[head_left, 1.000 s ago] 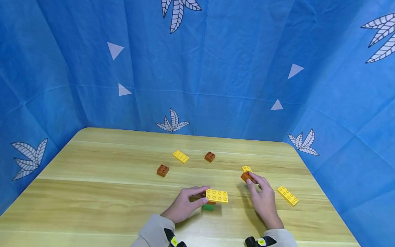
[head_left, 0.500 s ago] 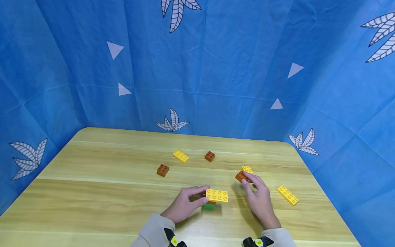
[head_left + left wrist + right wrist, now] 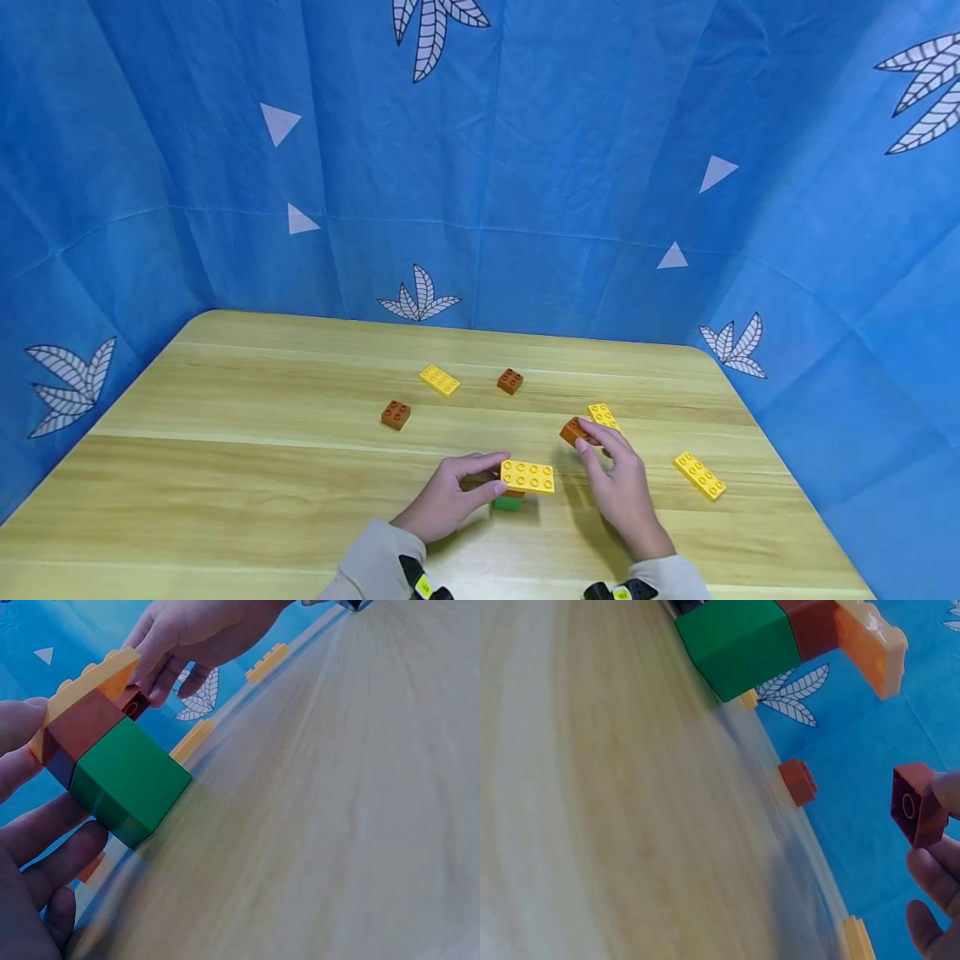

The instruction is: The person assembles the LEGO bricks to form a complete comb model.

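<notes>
My left hand [image 3: 450,498] pinches a small stack standing on the table, thumb and forefinger at its top. A flat yellow eight-stud brick [image 3: 527,477] forms the top layer, jutting out to the right. Under it sit a brown brick [image 3: 82,724] and, lowest, a green block [image 3: 135,780]. To the right of the stack, my right hand [image 3: 622,492] pinches a brown four-stud brick [image 3: 922,802] between thumb and fingers. That brick is held above the tabletop, its hollow underside showing in the right wrist view.
On the wooden table [image 3: 225,467] lie two loose brown bricks, one farther back [image 3: 510,381] and one to the left [image 3: 395,414]. Flat yellow bricks lie at the back [image 3: 439,380], just behind my right hand [image 3: 602,415] and at the right [image 3: 699,476]. A blue curtain [image 3: 480,167] hangs behind.
My right hand has moved left with the brown brick, closer to the stack, uncovering more of the yellow brick behind it. The left hand and stack have stayed in place.
</notes>
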{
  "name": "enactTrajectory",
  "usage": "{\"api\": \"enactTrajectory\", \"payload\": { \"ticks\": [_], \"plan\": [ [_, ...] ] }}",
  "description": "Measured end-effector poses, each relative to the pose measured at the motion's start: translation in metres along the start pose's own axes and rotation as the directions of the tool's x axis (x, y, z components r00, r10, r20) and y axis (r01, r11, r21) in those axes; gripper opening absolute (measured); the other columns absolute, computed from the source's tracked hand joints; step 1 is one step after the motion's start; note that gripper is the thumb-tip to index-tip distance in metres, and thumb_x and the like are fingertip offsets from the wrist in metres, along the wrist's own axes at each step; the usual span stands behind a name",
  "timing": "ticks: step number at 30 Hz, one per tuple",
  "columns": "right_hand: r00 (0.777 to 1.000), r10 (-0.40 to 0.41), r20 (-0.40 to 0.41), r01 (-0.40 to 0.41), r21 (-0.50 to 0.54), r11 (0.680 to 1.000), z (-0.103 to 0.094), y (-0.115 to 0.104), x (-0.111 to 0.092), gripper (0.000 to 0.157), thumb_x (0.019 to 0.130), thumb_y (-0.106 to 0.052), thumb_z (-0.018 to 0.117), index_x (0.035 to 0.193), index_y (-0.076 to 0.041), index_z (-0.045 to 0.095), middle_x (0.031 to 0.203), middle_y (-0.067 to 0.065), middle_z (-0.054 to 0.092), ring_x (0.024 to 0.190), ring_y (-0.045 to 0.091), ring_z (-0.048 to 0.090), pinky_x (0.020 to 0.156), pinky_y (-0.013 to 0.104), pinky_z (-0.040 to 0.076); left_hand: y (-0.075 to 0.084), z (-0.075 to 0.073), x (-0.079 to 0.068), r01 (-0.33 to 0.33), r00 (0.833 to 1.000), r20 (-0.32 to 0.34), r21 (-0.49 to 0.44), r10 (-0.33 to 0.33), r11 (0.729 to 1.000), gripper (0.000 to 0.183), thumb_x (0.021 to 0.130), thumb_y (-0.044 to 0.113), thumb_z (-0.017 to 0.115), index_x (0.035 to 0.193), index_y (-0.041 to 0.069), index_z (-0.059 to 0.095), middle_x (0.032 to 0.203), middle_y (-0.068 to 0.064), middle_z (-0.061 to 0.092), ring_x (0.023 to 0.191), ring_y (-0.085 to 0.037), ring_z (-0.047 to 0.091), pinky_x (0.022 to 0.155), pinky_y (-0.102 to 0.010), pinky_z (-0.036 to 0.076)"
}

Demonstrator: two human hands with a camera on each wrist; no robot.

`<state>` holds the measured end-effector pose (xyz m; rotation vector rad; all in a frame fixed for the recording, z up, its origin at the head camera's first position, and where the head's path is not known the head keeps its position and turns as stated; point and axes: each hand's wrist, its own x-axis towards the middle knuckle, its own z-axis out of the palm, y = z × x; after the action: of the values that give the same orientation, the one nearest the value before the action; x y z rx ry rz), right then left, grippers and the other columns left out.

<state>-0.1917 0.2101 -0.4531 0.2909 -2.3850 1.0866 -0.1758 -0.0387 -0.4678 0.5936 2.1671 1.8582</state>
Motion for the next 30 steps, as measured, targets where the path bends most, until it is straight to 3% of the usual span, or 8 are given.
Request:
{"api": "enactTrajectory", "payload": {
  "ticks": [5,13,21,30],
  "plan": [
    [1.000,-0.005,0.023,0.005,0.021,1.000,0.002,-0.004,0.000,0.030,0.087,-0.007,0.066,0.117,-0.007,0.065,0.114,0.006,0.065,0.093,0.011,0.058,0.078,0.042,0.050,0.000,0.000,0.000,-0.003,1.000,0.000,-0.008,0.003,1.000,0.047,0.091,0.030,0.063,0.134,0.013,0.053,0.134,-0.003,0.055,0.117,-0.017,0.055,0.099,-0.027,0.043],
    [0.998,-0.066,0.018,0.065,0.032,0.997,0.005,-0.008,-0.001,0.029,0.086,-0.005,0.067,0.115,-0.006,0.066,0.113,0.007,0.066,0.093,0.014,0.061,0.076,0.038,0.050,0.002,0.000,0.000,-0.003,1.000,-0.006,0.016,0.003,1.000,0.047,0.091,0.031,0.062,0.134,0.013,0.054,0.135,0.001,0.054,0.123,-0.018,0.051,0.103,-0.034,0.040],
    [0.994,-0.104,0.029,0.103,0.041,0.994,0.008,-0.014,-0.002,0.029,0.085,-0.004,0.067,0.115,-0.006,0.066,0.112,0.007,0.066,0.092,0.014,0.061,0.076,0.040,0.050,0.002,0.000,0.000,-0.003,1.000,-0.003,0.025,0.003,1.000,0.047,0.092,0.032,0.061,0.134,0.013,0.053,0.135,0.002,0.054,0.124,-0.018,0.050,0.102,-0.033,0.040],
    [0.991,-0.112,0.069,0.107,0.067,0.992,0.010,-0.017,-0.004,0.029,0.086,-0.006,0.067,0.115,-0.006,0.066,0.114,0.005,0.066,0.099,0.017,0.062,0.079,0.030,0.051,0.002,0.000,0.000,-0.013,1.000,-0.004,0.028,0.013,1.000,0.047,0.092,0.031,0.061,0.134,0.013,0.054,0.136,0.001,0.054,0.122,-0.018,0.051,0.102,-0.033,0.041]
  ]
}}
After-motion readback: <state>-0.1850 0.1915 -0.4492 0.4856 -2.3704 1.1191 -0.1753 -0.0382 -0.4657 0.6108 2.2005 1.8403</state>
